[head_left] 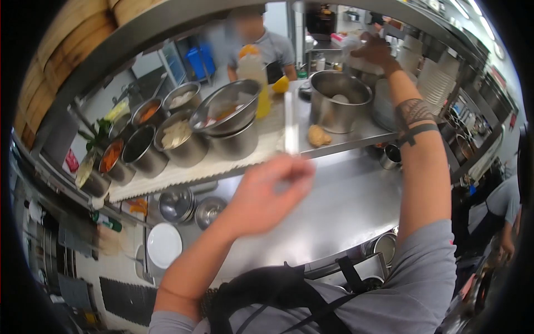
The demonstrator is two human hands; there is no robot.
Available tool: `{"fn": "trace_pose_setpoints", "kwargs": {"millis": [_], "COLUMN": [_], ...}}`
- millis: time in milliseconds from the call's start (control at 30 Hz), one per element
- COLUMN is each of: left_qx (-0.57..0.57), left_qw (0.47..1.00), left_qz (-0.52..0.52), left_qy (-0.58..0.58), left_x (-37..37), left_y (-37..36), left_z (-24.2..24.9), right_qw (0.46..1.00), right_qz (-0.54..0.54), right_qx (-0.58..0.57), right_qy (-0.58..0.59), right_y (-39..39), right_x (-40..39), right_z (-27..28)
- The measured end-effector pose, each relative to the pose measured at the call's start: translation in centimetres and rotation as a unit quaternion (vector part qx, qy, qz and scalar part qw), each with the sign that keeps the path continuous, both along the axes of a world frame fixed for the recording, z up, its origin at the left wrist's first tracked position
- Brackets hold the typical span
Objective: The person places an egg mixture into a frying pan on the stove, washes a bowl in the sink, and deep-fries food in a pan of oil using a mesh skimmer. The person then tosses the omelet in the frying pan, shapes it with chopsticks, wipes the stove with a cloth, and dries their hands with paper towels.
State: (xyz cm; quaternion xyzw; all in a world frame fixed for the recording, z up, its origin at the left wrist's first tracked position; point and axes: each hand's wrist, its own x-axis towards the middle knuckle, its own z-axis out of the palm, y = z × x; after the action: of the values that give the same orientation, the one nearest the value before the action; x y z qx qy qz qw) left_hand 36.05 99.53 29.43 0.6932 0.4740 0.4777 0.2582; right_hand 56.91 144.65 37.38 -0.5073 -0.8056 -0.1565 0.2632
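Note:
My left hand [271,195] hangs over the steel counter, just in front of the shelf edge. It is blurred, with fingers loosely curled, a gap to the thumb and nothing visible in it. My right arm is raised to the upper right. At its end, my right hand [374,53] reaches to the back of the shelf, fingers extended over clear plastic containers [411,53]. Below it, a deep steel pot [340,106] stands on the shelf. Beside that pot's base lies a lumpy tan piece of food [319,135].
Steel pots of ingredients [181,139] line the shelf's left side, near a steel bowl [227,108] and a yellow squeeze bottle [261,100]. On the counter [339,195] sit metal bowls [177,203] and a white plate [164,245]. A person [267,47] stands behind the shelf; another works at far right.

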Motion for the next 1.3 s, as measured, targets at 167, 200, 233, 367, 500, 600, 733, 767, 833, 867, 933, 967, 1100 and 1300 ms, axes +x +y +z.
{"fn": "trace_pose_setpoints", "kwargs": {"millis": [167,200,233,367,500,600,733,767,833,867,933,967,1100,1300], "left_qx": [0.035,0.013,0.024,0.057,0.011,0.053,-0.062,0.025,0.108,0.096,0.063,0.064,0.074,0.219], "left_qw": [0.977,0.97,0.984,0.981,0.981,0.967,0.963,0.961,0.915,0.964,0.898,0.888,0.877,0.946], "left_qz": [0.047,0.077,0.087,0.116,0.147,0.161,0.218,0.272,0.318,0.248,0.067,0.081,0.102,0.094], "left_qy": [-0.206,-0.229,-0.155,0.142,0.124,0.191,-0.148,0.039,0.225,0.001,-0.431,-0.447,-0.464,-0.221], "left_x": [3.6,4.3,4.0,3.1,5.8,0.3,0.4,-1.7,-2.7,-0.9,3.2,4.1,4.9,9.5], "left_y": [19.7,23.1,27.0,36.8,39.0,49.2,47.6,50.2,49.8,46.5,39.2,37.1,33.8,18.7], "left_z": [8.0,9.1,9.5,9.0,8.1,5.1,6.4,6.1,6.5,7.8,10.4,11.1,11.9,6.3], "right_qw": [0.986,0.987,0.989,0.99,0.995,0.995,0.997,0.996,0.994,0.989,0.994,0.995,0.976,0.725], "right_qz": [0.005,0.007,0.02,0.042,0.055,0.017,0.013,0.015,0.032,0.045,0.038,0.057,0.08,0.328], "right_qx": [0.156,0.141,0.113,0.082,0.017,0.046,-0.01,-0.087,-0.106,-0.126,-0.107,-0.048,0.173,-0.106], "right_qy": [0.065,0.077,0.093,0.109,0.077,0.093,0.075,0.029,-0.016,-0.061,0.006,0.068,0.107,0.596], "right_y": [2.3,1.4,0.7,-0.3,-2.2,-1.6,-1.0,-1.2,-2.8,-3.4,-1.6,-1.3,-5.5,-24.8], "right_x": [-0.1,-0.2,-0.1,0.3,1.1,0.9,0.8,0.8,0.9,0.8,0.5,0.6,3.2,1.8], "right_z": [-2.5,-2.5,-2.2,-1.6,-1.1,-1.7,-1.0,0.0,0.5,0.7,0.1,0.3,0.7,-4.3]}}
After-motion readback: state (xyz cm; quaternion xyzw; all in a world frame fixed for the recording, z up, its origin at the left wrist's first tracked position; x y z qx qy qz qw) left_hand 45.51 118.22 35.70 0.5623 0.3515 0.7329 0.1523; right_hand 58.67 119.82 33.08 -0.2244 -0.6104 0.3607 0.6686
